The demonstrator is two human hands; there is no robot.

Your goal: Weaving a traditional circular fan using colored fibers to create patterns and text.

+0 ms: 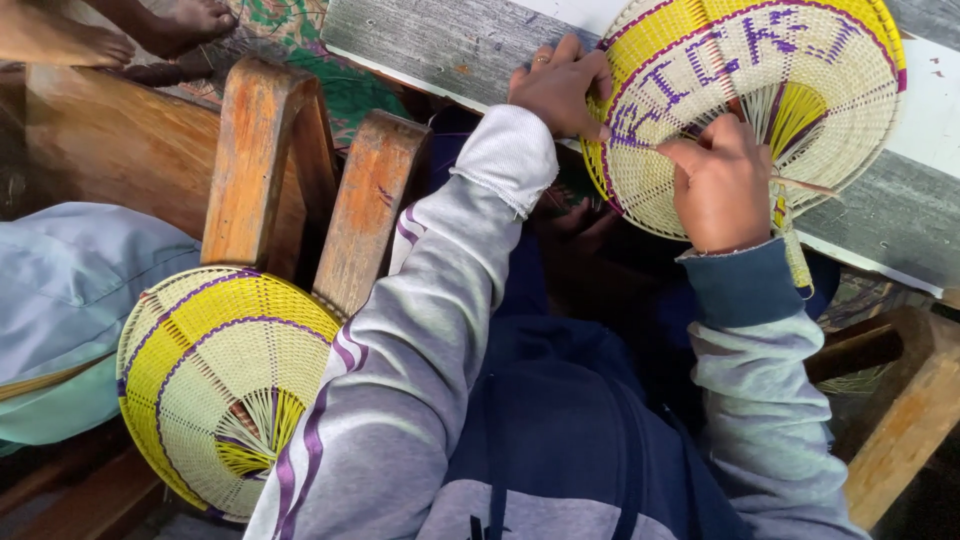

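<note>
Head view shows your left hand point(558, 88) gripping the rim of a yellow and cream woven fan point(790, 100), while your right hand point(722, 185) lies on its weave, fingers point(690, 155) pinching a thin strand, and a second woven fan point(225, 385) rests well apart below your left sleeve point(420, 340).

No packages, labels, signs or screens are in view

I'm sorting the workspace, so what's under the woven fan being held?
Under the woven fan lies a grey wooden plank. The left hand grips its edge; the fan hides the plank's middle.
</note>
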